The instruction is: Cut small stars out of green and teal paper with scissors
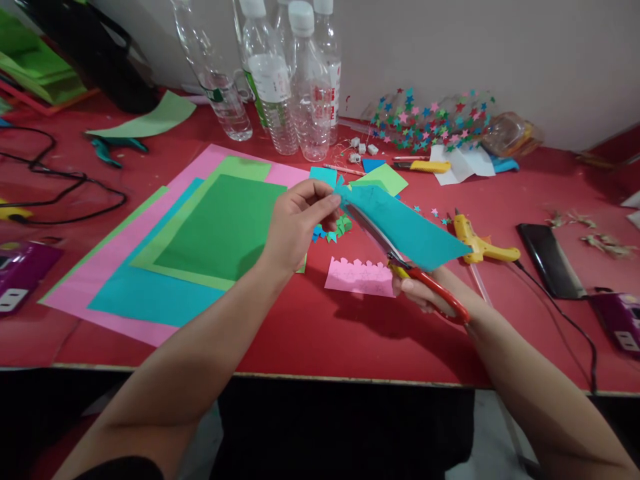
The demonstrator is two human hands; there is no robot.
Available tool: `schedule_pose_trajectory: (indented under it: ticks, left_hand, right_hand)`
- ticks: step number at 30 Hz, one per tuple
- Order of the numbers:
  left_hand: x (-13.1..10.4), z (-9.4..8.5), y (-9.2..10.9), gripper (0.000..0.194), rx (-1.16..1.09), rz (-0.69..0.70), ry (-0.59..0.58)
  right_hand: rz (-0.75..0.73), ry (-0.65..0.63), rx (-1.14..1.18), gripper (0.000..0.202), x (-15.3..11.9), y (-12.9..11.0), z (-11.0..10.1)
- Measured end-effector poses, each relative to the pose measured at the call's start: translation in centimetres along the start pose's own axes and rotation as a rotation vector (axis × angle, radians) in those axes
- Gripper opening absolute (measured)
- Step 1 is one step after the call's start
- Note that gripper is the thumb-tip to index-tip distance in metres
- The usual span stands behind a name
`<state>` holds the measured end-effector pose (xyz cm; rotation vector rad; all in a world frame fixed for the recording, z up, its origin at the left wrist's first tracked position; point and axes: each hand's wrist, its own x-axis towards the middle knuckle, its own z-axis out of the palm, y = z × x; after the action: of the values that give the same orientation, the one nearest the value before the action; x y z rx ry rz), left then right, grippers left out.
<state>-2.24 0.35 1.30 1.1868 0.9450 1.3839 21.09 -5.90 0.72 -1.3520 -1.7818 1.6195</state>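
Note:
A sheet of blue paper [405,227] is held up above the table, pinched at its left corner by the thumb and fingers of my left hand [303,220]. My right hand [425,293] is wrapped round the red handle of a pair of scissors [393,257], whose blades lie along the lower edge of the blue paper, pointing at my left fingers. Beneath the scissors, a pink paper strip [360,279] with a jagged top edge and drawn stars lies on the table. Small green and blue paper cut-outs [337,230] rest just behind it, partly hidden by my left hand.
Large coloured sheets [215,227] are layered at the left. Plastic bottles [307,87] stand against the wall. A yellow glue gun [480,243] and a phone [550,260] lie at the right. A yellow cutter knife [425,166] lies behind, near a star-covered clear bottle [430,123].

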Motion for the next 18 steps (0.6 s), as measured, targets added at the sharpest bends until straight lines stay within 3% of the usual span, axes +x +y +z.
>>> schedule_pose_trajectory:
  ticks: [6,13,18]
  left_hand:
    - [-0.24,0.53,-0.53,0.011,-0.117,-0.138,-0.034]
    - [-0.22,0.57,-0.45,0.011,-0.217,-0.162,0.030]
    - [-0.36,0.69,-0.47,0.010,-0.228,-0.183,-0.012]
  right_hand:
    - [0.008,0.015,-0.040,0.056,-0.17,-0.02,-0.42]
    - [0.046,0.011,-0.118,0.059,-0.12,0.25,-0.41]
    - [0.039,0.027,-0.091,0.056,-0.04,0.22,-0.07]
